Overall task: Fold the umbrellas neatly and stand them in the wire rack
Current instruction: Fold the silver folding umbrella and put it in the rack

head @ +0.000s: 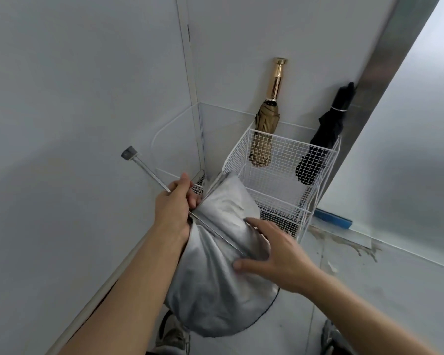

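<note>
Silver umbrella (215, 290): held low at the centre of the view, its canopy loose and billowed, not yet wrapped.
Long axis: the shaft (151, 176) is seen running from a grey end cap (129, 152) at 10 o'clock down toward 4 o'clock across the fabric.
Left hand (174, 208): curled round the shaft where the fabric is gathered.
Right hand (274, 254): fingers spread and laid flat on the canopy at the 4 o'clock end of the shaft; no pinch is seen.
Wire rack (280, 149): placed at 1 o'clock from the left hand's grip, just beyond the canopy; contact cannot be told.
Already stood: a gold umbrella (265, 124) at the rack's 11 o'clock corner, a black umbrella (326, 131) at its 2 o'clock corner.
Judgement: the loose cloth lies at 5 o'clock from the grip, nearer the right hand, so wrapping round the shaft is probably owed before any lift toward 1 o'clock.
</note>
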`<state>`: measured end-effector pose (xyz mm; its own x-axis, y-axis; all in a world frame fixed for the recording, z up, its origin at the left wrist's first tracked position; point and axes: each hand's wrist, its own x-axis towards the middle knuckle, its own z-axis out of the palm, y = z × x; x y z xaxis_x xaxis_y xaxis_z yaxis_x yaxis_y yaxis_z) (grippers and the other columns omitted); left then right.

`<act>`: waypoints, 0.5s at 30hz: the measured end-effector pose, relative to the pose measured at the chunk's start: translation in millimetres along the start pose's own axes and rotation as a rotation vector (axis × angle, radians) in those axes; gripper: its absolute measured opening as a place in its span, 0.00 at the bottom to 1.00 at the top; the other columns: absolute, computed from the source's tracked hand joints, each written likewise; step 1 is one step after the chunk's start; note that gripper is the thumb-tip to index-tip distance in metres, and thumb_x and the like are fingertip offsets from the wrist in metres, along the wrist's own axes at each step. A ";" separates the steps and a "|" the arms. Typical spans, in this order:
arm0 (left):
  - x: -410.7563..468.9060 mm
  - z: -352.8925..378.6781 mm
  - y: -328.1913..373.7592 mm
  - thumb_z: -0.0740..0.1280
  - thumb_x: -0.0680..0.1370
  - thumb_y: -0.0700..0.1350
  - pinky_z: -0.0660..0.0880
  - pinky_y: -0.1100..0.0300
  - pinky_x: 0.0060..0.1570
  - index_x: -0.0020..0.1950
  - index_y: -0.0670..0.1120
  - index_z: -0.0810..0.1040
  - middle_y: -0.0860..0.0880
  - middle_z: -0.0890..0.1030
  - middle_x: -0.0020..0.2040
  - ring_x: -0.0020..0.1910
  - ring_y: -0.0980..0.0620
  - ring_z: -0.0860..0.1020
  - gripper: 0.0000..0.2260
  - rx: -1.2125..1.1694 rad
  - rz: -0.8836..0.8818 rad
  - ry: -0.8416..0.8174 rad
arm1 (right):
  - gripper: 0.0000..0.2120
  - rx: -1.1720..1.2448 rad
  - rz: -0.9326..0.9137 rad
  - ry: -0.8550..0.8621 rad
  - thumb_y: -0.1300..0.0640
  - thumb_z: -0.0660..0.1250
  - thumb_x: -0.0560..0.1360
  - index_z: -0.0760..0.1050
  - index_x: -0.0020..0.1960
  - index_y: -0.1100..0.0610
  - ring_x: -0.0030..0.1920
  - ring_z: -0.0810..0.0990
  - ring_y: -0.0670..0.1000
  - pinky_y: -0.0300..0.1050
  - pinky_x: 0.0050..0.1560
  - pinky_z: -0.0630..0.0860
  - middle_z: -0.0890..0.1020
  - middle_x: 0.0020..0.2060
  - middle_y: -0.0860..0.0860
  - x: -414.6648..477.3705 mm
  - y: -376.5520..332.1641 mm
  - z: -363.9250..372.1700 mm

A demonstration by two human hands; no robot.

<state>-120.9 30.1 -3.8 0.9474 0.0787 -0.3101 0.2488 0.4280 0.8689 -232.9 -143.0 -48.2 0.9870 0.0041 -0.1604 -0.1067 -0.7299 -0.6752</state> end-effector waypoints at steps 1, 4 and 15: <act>-2.9 2.0 0.7 0.64 0.82 0.45 0.72 0.64 0.28 0.36 0.42 0.71 0.50 0.65 0.19 0.22 0.53 0.67 0.16 -0.039 -0.015 -0.047 | 0.51 0.003 0.030 -0.061 0.23 0.71 0.57 0.58 0.75 0.36 0.63 0.71 0.42 0.45 0.65 0.70 0.69 0.66 0.35 1.7 1.8 0.4; -9.3 5.4 3.7 0.62 0.83 0.46 0.69 0.66 0.26 0.36 0.43 0.70 0.50 0.63 0.19 0.21 0.55 0.65 0.15 -0.136 -0.045 -0.167 | 0.53 0.108 0.111 -0.169 0.27 0.75 0.54 0.57 0.74 0.35 0.63 0.73 0.45 0.47 0.66 0.71 0.72 0.65 0.39 5.6 5.1 -0.1; -10.0 0.4 -0.4 0.73 0.74 0.39 0.74 0.51 0.46 0.35 0.44 0.74 0.45 0.77 0.31 0.35 0.47 0.75 0.11 0.008 -0.022 0.095 | 0.36 -0.401 -0.063 0.265 0.36 0.67 0.67 0.60 0.73 0.39 0.51 0.81 0.49 0.42 0.45 0.71 0.82 0.56 0.43 -6.9 -15.0 -3.8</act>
<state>-130.4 28.9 -0.9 0.9186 0.1549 -0.3636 0.2708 0.4235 0.8645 -237.7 -134.7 -34.3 0.9922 -0.0790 0.0959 -0.0422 -0.9401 -0.3382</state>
